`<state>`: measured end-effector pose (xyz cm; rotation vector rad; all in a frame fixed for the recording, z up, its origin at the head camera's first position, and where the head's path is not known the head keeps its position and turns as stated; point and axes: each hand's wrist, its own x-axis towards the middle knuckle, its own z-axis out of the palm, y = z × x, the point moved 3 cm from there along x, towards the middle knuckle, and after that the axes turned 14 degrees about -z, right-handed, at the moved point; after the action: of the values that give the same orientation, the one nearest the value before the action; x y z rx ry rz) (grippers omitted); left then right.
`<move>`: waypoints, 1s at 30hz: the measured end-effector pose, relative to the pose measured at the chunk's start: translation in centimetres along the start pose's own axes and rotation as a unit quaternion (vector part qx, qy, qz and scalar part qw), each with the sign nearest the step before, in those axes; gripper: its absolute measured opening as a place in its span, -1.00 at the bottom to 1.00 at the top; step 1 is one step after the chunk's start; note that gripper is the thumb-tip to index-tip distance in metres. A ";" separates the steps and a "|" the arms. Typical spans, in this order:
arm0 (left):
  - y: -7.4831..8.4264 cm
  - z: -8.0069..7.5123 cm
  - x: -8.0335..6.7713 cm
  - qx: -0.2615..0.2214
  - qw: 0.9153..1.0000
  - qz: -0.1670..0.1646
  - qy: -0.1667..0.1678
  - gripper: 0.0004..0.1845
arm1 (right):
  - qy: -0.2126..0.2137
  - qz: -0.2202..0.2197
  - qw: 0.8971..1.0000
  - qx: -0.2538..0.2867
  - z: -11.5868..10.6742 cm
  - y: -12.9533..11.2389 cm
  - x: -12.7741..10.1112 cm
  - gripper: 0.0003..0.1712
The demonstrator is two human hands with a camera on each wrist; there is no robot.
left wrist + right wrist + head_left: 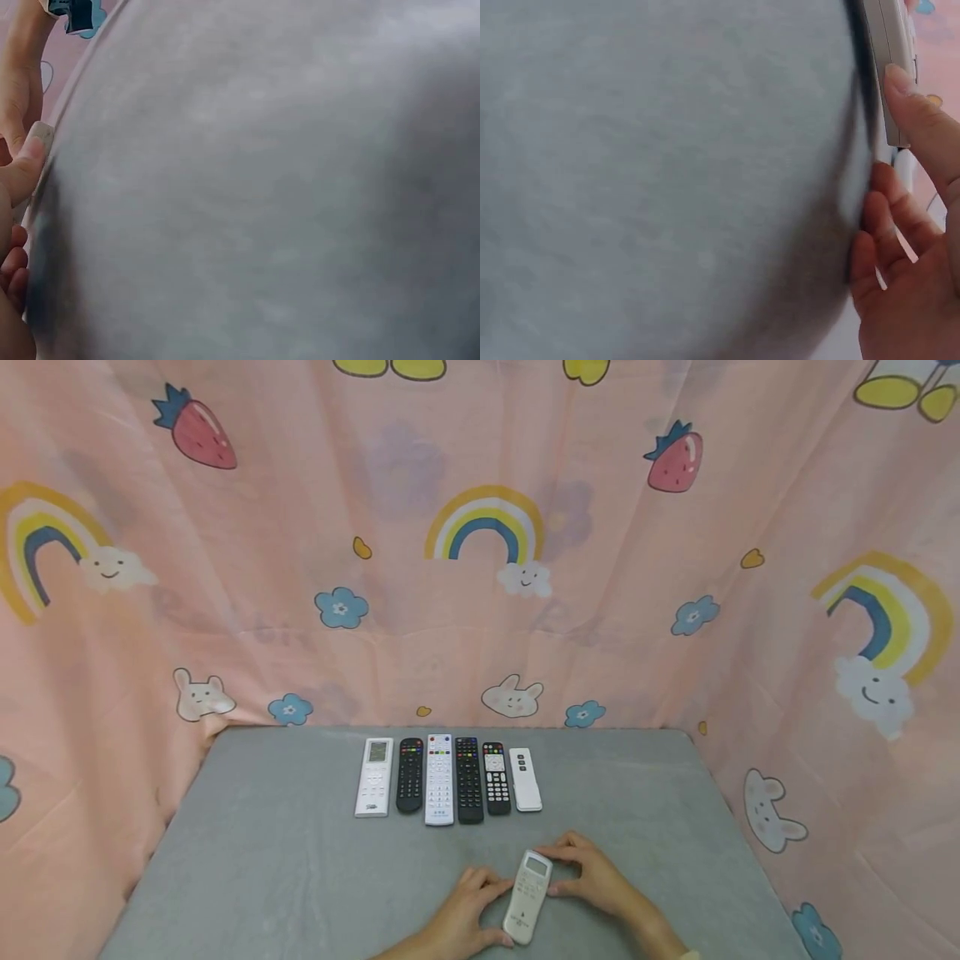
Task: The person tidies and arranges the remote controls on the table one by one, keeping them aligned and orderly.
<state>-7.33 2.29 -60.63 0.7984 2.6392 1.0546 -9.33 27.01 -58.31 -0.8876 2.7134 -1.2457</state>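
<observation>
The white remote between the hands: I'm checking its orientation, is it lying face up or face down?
Face up: the white remote shows its display and buttons on the grey table.

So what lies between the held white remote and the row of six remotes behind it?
Nothing: in the head view only bare grey cloth separates the white remote, held by the left hand and right hand, from the row of remotes.

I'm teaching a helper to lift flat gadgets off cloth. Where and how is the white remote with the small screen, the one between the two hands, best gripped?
Probably by its two long edges near the middle, one hand from each side. The white screen-topped remote control lies flat and slightly tilted on the grey cloth-covered table, so only its thin sides offer purchase. The left hand and right hand already flank it there.
</observation>
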 end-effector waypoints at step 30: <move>3.0 -1.3 5.9 -0.027 0.991 -0.037 0.125 -0.38 | 0.051 0.091 0.994 0.019 -5.5 1.0 3.8 -0.52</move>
<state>-11.54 6.58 -57.48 0.5872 2.8036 1.2762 -14.37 29.38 -54.56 -0.5722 2.7621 -1.3325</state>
